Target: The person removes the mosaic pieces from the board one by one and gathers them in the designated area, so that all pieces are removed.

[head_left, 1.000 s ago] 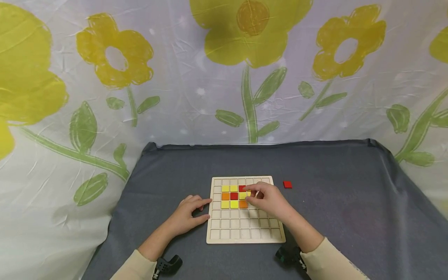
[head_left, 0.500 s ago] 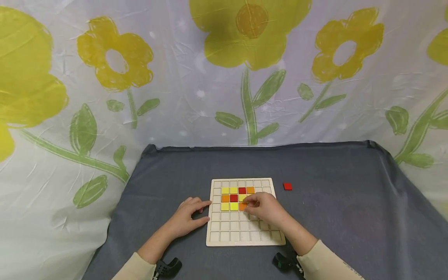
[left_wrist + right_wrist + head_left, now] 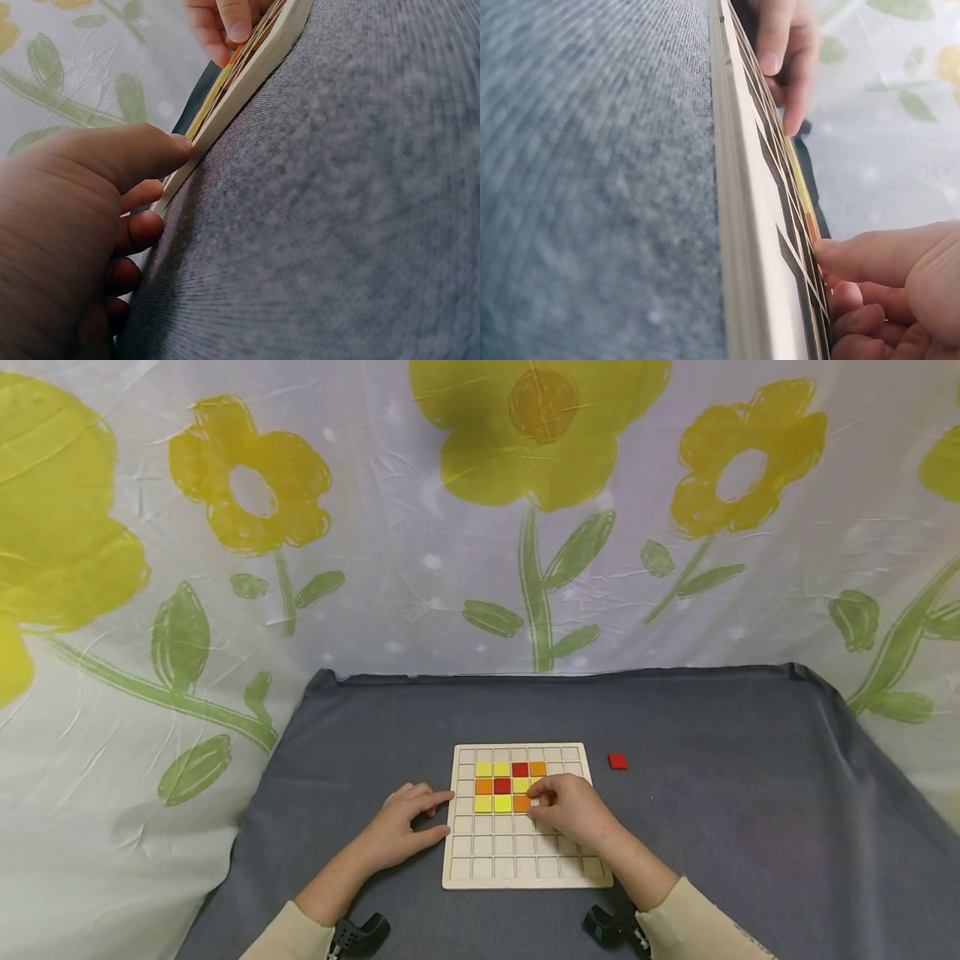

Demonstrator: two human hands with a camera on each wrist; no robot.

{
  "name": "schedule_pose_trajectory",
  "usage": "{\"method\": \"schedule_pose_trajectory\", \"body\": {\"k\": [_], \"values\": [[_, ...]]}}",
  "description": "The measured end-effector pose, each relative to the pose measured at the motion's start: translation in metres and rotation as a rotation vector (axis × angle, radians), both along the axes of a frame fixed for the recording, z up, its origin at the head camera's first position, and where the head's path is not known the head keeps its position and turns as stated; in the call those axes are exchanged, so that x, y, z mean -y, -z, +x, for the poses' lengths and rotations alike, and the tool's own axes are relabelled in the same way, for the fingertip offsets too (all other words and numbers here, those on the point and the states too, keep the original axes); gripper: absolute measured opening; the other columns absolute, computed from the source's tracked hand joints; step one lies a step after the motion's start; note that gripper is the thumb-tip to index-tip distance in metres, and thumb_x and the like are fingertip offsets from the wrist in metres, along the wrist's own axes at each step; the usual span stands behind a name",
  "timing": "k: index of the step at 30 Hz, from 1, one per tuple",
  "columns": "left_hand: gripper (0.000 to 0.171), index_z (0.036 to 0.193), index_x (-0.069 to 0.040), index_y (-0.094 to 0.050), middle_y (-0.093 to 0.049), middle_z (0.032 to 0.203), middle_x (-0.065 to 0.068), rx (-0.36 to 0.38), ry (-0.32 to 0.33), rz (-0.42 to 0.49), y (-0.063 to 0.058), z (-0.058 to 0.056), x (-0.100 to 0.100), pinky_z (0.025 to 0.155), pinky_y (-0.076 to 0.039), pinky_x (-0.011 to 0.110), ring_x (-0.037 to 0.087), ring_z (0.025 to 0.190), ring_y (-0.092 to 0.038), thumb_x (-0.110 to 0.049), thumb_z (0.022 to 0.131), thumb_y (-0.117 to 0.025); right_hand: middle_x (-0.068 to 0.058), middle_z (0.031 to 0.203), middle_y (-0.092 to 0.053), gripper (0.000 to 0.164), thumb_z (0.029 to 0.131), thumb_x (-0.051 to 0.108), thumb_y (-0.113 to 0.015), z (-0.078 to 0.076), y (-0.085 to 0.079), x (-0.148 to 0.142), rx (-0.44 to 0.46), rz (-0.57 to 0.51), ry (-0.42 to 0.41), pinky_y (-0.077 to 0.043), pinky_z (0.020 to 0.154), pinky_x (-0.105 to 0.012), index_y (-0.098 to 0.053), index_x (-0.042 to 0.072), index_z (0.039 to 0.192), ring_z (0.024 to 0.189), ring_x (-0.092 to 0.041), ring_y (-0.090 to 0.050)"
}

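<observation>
A pale wooden grid board (image 3: 504,867) lies on the dark cloth, with several yellow, orange and red square tiles set in its upper cells. My left hand (image 3: 408,825) touches the board's left edge with index finger and thumb, the two spread apart. Over the board, my right hand (image 3: 573,810) has its index finger and thumb at the right side of a yellow tile (image 3: 520,786) and an orange tile (image 3: 521,804). In the right wrist view the thumb (image 3: 847,253) meets the board's surface while the other fingers curl; whether a tile is between them is hidden.
A single red tile (image 3: 617,762) lies on the dark grey cloth (image 3: 720,810) to the right of the board. Behind the table hangs a pale curtain (image 3: 390,568) with painted yellow flowers. Black wrist devices (image 3: 363,935) sit under both wrists.
My right hand has moved down from the top row of tiles to beside the second and third rows, uncovering an orange tile at the top row's right end. The left hand stays put.
</observation>
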State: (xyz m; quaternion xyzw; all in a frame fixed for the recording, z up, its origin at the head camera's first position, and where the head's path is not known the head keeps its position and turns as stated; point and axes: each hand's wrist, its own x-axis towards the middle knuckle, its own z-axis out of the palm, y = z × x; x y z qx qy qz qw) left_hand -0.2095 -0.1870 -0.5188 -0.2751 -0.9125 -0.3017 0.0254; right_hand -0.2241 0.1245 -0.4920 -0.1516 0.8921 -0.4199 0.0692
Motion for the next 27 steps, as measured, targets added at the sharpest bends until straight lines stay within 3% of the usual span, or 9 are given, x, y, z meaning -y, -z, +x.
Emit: {"method": "schedule_pose_trajectory", "body": {"k": [11,27], "values": [[0.047,0.135,-0.015,-0.068,-0.049,0.087,-0.011,-0.008,0.004,-0.005,0.0006,-0.0001,0.0006,0.076,-0.031,0.032,0.009,0.082,-0.04,-0.03,0.092,-0.078,0.002,0.074,-0.056,0.015,0.084,0.004,-0.081,-0.0001,0.0016,0.0013,0.001,-0.02,0.013,-0.044,0.065,-0.028,-0.072,0.005,0.096,0.067,-0.013,-0.051],[0.046,0.135,-0.017,-0.068,-0.049,0.087,-0.012,-0.001,-0.008,-0.005,0.0018,-0.0009,0.0009,0.076,-0.031,0.031,0.009,0.081,-0.04,-0.03,0.092,-0.079,0.007,0.079,-0.061,0.019,0.081,0.007,-0.085,0.002,-0.0028,0.006,-0.169,0.143,-0.021,-0.05,0.071,-0.029,-0.07,0.009,0.092,0.074,-0.011,-0.056]]}}
